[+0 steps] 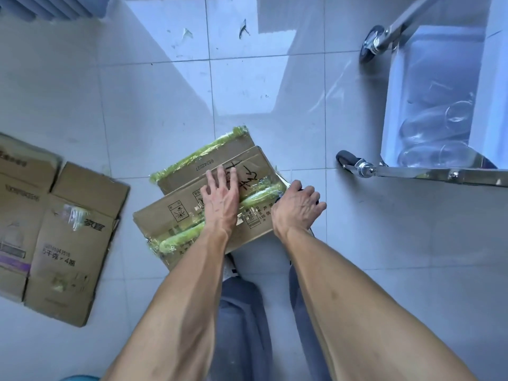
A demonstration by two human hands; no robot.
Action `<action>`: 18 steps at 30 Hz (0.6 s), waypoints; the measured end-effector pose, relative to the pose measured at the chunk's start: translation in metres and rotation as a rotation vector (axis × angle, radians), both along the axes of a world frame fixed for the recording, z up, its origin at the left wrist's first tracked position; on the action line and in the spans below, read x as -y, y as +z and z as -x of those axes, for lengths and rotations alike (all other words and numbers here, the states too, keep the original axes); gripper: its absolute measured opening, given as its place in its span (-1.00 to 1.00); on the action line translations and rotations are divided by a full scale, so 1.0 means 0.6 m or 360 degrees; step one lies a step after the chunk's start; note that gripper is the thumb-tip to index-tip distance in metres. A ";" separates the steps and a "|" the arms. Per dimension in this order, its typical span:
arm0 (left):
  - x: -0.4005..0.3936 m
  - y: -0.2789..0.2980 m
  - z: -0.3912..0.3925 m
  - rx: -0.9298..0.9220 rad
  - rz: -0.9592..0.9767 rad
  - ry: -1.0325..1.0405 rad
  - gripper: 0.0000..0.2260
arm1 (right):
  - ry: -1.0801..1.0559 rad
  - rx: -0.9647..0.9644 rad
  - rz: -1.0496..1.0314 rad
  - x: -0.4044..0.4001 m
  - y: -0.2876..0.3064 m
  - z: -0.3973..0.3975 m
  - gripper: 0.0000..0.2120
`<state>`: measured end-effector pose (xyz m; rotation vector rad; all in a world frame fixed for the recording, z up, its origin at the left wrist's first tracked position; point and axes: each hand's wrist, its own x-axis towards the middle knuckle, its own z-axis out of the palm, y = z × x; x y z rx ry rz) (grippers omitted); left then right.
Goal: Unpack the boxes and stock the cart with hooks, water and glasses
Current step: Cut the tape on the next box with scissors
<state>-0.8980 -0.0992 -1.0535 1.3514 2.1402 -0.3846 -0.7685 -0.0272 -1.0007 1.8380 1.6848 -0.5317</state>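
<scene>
Flattening an emptied box beside the cart.

We are pressing our left hand, fingers straight, on the taped box to hold it flat; our right hand is curling over its right edge. Glasses are lying in the cart, beyond the right hand.

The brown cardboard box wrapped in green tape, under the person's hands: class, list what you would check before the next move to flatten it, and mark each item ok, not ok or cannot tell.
1. Brown cardboard box wrapped in green tape lies collapsed on the white tiled floor: ok.
2. Left hand presses on top, fingers straight: ok.
3. Right hand grips the box's right edge: ok.
4. Box emptied: cannot tell.
5. Flattened brown cardboard box at left lies apart: ok.
6. Clear drinking glasses already lie in the steel wheeled cart: ok.
</scene>
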 end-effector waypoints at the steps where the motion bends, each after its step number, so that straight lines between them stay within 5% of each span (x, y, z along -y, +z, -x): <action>1: -0.007 -0.003 0.007 -0.0005 0.0005 -0.0003 -0.17 | 0.0017 0.0022 0.0038 0.000 -0.003 -0.007 -0.59; 9: -0.027 -0.025 -0.017 0.0025 0.0087 0.0052 -0.18 | 0.0024 -0.0092 0.0182 0.007 -0.016 -0.038 -0.62; 14: -0.037 -0.004 -0.044 0.0111 0.0123 0.0246 0.08 | 0.0201 -0.0046 0.0059 0.009 -0.010 -0.057 -0.74; 18: -0.049 0.017 -0.042 0.0139 0.0087 0.0281 0.02 | 0.0370 -0.0055 -0.0048 0.006 0.010 -0.077 -0.75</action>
